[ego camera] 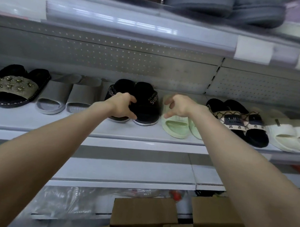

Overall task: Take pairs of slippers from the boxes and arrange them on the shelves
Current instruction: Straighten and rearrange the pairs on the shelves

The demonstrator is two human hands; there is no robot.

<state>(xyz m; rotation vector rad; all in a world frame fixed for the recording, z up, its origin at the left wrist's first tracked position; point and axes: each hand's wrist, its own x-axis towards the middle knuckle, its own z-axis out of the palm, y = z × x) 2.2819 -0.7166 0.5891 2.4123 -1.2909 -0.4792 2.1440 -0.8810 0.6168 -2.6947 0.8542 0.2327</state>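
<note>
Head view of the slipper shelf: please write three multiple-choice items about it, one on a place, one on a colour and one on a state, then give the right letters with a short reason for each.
1. Which pair lies just right of the black slippers?
A. light green slides
B. red boots
C. blue sneakers

2. What colour is the pair of slides just left of the black slippers?
A. yellow
B. grey
C. pink

3. What is the left hand doing?
A. hanging free
B. lifting a box
C. gripping the black slippers

Answers:
1 A: the light green slides sit beside them on the same shelf.
2 B: both are plain grey.
3 C: its fingers curl onto the black slippers.
</note>
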